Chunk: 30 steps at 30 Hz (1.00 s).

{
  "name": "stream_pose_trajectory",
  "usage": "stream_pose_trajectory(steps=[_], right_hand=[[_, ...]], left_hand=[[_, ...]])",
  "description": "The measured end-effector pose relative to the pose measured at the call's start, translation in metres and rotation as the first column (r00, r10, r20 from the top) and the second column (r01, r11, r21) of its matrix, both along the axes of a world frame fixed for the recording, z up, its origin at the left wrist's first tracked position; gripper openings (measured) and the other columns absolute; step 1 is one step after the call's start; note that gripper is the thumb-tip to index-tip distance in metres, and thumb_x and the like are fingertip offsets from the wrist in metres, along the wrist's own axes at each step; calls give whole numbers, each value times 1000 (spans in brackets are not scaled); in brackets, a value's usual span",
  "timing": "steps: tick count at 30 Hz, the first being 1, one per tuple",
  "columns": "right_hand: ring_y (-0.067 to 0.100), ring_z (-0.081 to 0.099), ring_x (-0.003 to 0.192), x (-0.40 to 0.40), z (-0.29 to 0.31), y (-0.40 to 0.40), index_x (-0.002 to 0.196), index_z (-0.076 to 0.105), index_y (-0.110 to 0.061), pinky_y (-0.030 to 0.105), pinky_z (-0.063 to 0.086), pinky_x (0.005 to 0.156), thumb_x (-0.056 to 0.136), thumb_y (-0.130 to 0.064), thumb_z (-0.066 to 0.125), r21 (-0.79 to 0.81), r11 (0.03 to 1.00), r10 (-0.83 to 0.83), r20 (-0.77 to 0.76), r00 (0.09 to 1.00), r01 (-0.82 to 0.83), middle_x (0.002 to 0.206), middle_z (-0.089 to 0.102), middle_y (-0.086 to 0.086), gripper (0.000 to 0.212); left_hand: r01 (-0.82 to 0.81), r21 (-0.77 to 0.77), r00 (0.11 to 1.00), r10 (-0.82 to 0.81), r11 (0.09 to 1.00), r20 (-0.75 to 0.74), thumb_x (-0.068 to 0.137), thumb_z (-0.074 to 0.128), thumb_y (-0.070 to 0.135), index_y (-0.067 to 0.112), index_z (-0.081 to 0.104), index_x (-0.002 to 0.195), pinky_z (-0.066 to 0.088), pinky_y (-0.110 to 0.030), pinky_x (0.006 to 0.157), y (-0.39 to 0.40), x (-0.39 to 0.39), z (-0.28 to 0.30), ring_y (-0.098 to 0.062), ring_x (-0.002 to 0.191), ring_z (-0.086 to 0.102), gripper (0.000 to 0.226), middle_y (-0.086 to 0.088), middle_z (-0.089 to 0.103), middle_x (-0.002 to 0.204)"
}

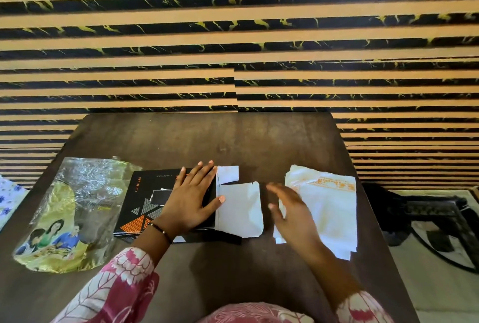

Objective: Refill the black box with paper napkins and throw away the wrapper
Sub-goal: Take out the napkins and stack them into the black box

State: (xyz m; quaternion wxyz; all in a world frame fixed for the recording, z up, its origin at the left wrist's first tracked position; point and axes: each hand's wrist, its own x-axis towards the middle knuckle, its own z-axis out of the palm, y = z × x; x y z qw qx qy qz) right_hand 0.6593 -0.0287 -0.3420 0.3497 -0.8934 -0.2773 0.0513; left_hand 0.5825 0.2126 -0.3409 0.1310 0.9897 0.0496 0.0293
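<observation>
L hand [192, 199] flat, open on black box [145, 201]; R hand [290, 208] open, empty, over napkins [329, 208].

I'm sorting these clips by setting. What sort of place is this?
Probably a room in a home: a dark wooden table against a striped decorative wall panel, with patterned fabric at the left edge.

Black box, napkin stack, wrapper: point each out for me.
black box [145, 201]: head view, its printed top.
napkin stack [331, 208]: head view, top napkin's middle.
wrapper [75, 208]: head view, its crinkled middle.
</observation>
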Motion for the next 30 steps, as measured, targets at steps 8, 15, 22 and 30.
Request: stream_pose_trajectory(steps=[8, 15, 22, 30], right_hand=[[34, 13, 140, 12, -38, -83, 146, 22, -11, 32, -19, 111, 64, -65, 64, -595, 792, -70, 131, 989, 135, 154, 24, 10, 106], [23, -20, 137, 12, -39, -83, 149, -5, -18, 39, -12, 110, 87, -50, 52, -627, 772, -18, 140, 990, 103, 159, -9, 3, 91], [29, 3, 147, 17, -27, -83, 149, 6, -16, 41, 5, 118, 91, -46, 50, -702, 709, 47, 140, 989, 65, 160, 5, 5, 79], [45, 47, 124, 6, -50, -80, 133, 41, -4, 56, 21, 110, 45, -23, 92, -729, 678, 135, 251, 958, 96, 132, 56, 23, 103]], left_hand=[[2, 95, 1000, 0, 995, -21, 73, -5, 78, 17, 16, 146, -14, -48, 112, -12, 5, 2, -18, 140, -16, 98, -1, 3, 158], [185, -49, 981, -180, 982, 77, 83, 26, 58, 17, 20, 145, -5, -39, 114, -86, 20, 32, -18, 144, -6, 74, 0, 9, 157], [362, 11, 924, -357, 932, -138, 92, 43, 40, 18, 30, 141, 9, -37, 117, -128, 14, 15, -21, 141, 20, 55, -3, 32, 149], [537, 113, 792, -453, 836, -408, 93, 43, 38, 11, 27, 141, 9, -47, 116, -143, 1, -13, -29, 137, 27, 57, -11, 31, 150]])
